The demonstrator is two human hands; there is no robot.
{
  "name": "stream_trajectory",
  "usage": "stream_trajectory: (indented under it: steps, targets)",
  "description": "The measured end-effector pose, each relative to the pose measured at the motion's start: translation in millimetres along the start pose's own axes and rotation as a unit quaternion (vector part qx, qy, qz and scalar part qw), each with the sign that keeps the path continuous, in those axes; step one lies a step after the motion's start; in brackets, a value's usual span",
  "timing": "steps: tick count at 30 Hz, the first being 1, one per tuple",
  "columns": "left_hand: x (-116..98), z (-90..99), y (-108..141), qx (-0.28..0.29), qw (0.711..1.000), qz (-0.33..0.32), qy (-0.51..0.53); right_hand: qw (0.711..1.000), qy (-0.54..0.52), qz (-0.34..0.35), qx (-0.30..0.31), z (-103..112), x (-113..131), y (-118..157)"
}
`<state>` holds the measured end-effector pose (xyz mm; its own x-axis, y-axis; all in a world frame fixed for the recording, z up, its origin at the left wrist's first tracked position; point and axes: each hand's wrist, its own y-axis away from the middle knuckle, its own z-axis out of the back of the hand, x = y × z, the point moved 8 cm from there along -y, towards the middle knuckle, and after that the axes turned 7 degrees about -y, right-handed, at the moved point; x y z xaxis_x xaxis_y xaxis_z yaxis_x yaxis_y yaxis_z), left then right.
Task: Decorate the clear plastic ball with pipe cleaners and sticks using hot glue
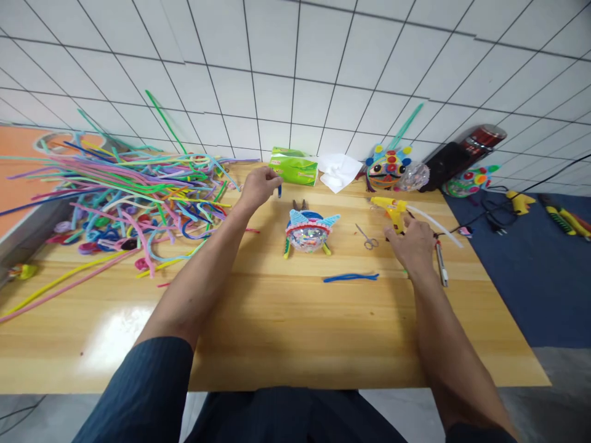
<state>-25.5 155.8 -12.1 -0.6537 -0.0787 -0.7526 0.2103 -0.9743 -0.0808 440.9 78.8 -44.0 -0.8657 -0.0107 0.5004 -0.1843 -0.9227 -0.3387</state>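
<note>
Between my hands a clear round ornament (pixel 309 235) with a pink and blue rim and light-blue pointed ears rests on pliers (pixel 287 248) with green and yellow handles. My left hand (pixel 261 186), raised behind and left of it, pinches a small dark-blue piece (pixel 279 191). At the right my right hand (pixel 412 243) has its fingers around the handle of a yellow glue gun (pixel 392 209), which has a whitish stick at its back. Small scissors (pixel 368 239) lie left of my right hand, and blue pipe cleaners (pixel 351 278) lie in front.
A heap of coloured pipe cleaners (pixel 152 191) covers the left. Along the tiled wall stand a green tissue pack (pixel 294 167), white tissue (pixel 339 171), a decorated ornament (pixel 388 169) and a dark red flask (pixel 482 143). A cutter (pixel 442 264) lies at the right.
</note>
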Motion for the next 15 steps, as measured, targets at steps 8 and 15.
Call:
stream_trajectory:
  steps: [8,15]
  targets:
    - [-86,26.5,72,-0.033,0.933,-0.126,0.337,0.960,-0.216,0.176,0.027,55,184,49]
    - [-129,-16.3,136,0.154,0.874,-0.185,0.421,0.949,-0.244,0.187,0.075,40,239,59]
